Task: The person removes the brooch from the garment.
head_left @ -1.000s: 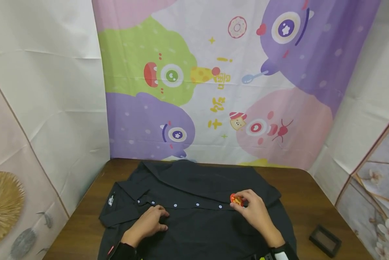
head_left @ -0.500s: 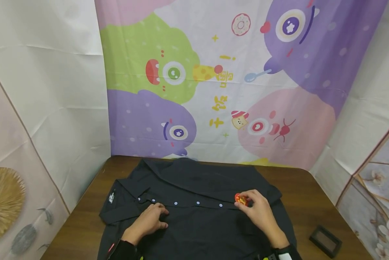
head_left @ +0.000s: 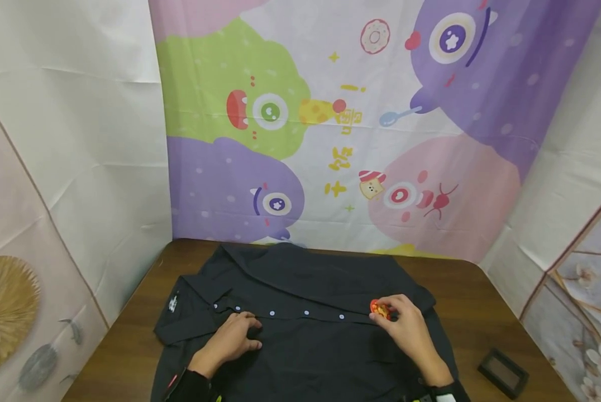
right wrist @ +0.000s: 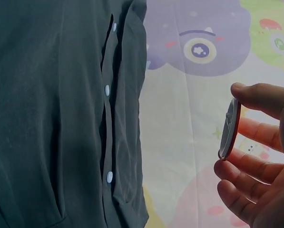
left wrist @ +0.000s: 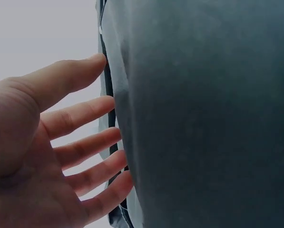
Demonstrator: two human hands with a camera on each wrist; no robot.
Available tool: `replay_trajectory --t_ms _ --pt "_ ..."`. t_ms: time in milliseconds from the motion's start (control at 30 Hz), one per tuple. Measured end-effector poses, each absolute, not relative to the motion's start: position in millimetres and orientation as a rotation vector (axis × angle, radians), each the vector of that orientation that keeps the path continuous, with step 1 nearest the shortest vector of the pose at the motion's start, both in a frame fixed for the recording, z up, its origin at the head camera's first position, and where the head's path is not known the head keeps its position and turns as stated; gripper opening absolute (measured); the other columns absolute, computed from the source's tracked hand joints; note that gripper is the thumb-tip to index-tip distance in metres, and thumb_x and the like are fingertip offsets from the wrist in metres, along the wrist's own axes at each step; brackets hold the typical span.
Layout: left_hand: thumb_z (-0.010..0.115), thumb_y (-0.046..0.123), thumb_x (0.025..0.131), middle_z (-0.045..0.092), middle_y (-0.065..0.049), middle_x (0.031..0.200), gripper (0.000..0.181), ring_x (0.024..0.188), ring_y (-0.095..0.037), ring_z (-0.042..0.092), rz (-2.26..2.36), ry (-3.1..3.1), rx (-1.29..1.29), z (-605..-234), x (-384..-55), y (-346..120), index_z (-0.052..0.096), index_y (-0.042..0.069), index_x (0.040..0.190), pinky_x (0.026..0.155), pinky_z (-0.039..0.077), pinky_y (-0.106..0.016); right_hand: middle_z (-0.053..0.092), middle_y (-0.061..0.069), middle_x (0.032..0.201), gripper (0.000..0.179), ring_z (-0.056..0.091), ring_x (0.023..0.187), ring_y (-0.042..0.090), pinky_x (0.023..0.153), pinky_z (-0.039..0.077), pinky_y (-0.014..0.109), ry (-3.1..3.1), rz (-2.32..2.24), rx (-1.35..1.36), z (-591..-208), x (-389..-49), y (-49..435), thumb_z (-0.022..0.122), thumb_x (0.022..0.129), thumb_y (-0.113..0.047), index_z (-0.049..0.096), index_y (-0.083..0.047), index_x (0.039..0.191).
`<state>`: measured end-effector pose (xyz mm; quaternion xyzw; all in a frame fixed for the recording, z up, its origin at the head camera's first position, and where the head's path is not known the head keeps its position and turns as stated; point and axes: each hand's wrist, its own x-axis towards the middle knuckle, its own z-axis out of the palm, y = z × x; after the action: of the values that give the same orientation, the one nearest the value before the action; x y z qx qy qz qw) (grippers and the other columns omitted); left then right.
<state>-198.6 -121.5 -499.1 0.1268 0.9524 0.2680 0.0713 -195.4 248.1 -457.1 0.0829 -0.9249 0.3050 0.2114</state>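
1. Sliding slightly rightward since the earlier frames, the right hand has carried the red disc farther beyond the rightmost visible button; the disc is therefore in hand, not set down.
2. At left, the left hand holds nothing, its fingers spread and gently bent by the black shirt; whether the fingertips touch cloth is hard to tell.
3. Mid-scene, the shirt lies spread on the brown table, its white buttons running left to right.
4. At right, the right hand pinches the disc between thumb and fingers, apart from the cloth.
5. Farther right and nearer, a dark box rests beside the shirt.
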Motion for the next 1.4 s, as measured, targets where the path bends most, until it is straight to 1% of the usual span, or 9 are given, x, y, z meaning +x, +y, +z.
replay_trajectory --t_ms 167,400,667,1000,1133,1400 --pt "0.080 0.020 0.079 0.060 -0.016 0.125 0.032 0.119 -0.040 0.052 0.806 2.864 0.379 -498.5 -196.5 -120.6 0.071 0.008 0.106 0.100 0.042 -0.055 0.066 0.005 0.094 0.028 0.063 0.082 0.016 0.071 0.053 0.030 -2.574 0.843 0.221 -457.2 -195.0 251.5 0.087 0.071 -0.017 0.074 -0.010 0.094" --pt "0.081 0.020 0.078 0.062 -0.015 0.120 0.032 0.115 -0.038 0.054 0.802 2.884 0.398 -501.9 -194.7 -119.9 0.071 0.007 0.105 0.099 0.043 -0.055 0.067 0.007 0.094 0.029 0.065 0.081 0.017 0.071 0.056 0.034 -2.567 0.837 0.218 -458.5 -193.8 257.4 0.087 0.070 -0.015 0.074 -0.007 0.094" --pt "0.080 0.020 0.078 0.063 -0.013 0.117 0.031 0.112 -0.036 0.055 0.777 2.898 0.398 -503.2 -195.5 -119.8 0.070 0.007 0.104 0.097 0.044 -0.054 0.067 0.008 0.094 0.029 0.066 0.080 0.020 0.068 0.054 0.031 -2.514 0.830 0.224 -462.1 -192.7 263.0 0.088 0.069 -0.015 0.074 -0.009 0.093" --pt "0.080 0.022 0.078 0.064 -0.012 0.117 0.032 0.111 -0.034 0.055 0.781 2.906 0.411 -503.6 -194.0 -118.3 0.070 0.007 0.104 0.096 0.045 -0.053 0.067 0.007 0.095 0.026 0.066 0.083 0.020 0.070 0.053 0.030 -2.555 0.828 0.177 -463.3 -189.3 267.8 0.086 0.072 -0.017 0.074 -0.010 0.094" --pt "0.080 0.022 0.078 0.064 -0.011 0.116 0.032 0.110 -0.034 0.055 0.795 2.904 0.429 -502.3 -192.8 -117.3 0.070 0.007 0.104 0.096 0.045 -0.053 0.067 0.006 0.094 0.027 0.066 0.081 0.020 0.070 0.054 0.031 -2.544 0.789 0.194 -463.5 -189.2 271.8 0.086 0.071 -0.017 0.074 -0.010 0.094" --pt "0.080 0.021 0.078 0.064 -0.011 0.115 0.030 0.110 -0.034 0.056 0.807 2.894 0.435 -500.3 -195.0 -117.6 0.070 0.008 0.104 0.097 0.044 -0.054 0.067 0.009 0.092 0.028 0.066 0.079 0.021 0.067 0.051 0.030 -2.515 0.759 0.201 -456.5 -191.4 282.1 0.087 0.070 -0.016 0.074 -0.006 0.093"
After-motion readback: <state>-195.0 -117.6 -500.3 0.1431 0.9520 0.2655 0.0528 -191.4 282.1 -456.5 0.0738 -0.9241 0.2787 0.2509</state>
